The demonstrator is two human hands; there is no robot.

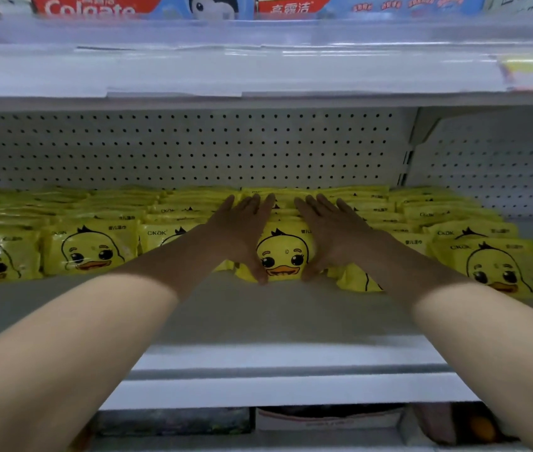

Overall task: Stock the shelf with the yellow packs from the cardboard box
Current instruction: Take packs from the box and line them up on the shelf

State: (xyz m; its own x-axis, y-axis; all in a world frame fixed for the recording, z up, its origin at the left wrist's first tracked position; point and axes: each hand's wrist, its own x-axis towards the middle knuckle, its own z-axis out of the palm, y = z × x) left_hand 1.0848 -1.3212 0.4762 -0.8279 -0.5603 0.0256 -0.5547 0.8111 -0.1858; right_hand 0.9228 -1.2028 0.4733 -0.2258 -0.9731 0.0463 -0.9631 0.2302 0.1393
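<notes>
- Step in hand: squaring a column of packs on the shelf (258, 321), not fetching.
- Left hand (242, 228) and right hand (332, 228) flank the front pack (286, 252). Fingers are straight and together and reach back along the column. Thumbs are down at the pack's lower edge.
- Grip: nothing curled round anything, a flat press from both sides.
- Packs (89, 249) run in rows across the shelf, on edge with duck faces forward, stacked back toward the pegboard (193, 145).
- A low pack (358, 283) sits just right of the column, forward of the row and partly under the right wrist. It looks slumped.
- Box not in view, so I cannot tell how many are left.
- Next, as I judge it: let go, stand the low pack up, return to the box.
- That needs a light, even push, since the pouches look soft and a sideways shove could tip the neighbours.
</notes>
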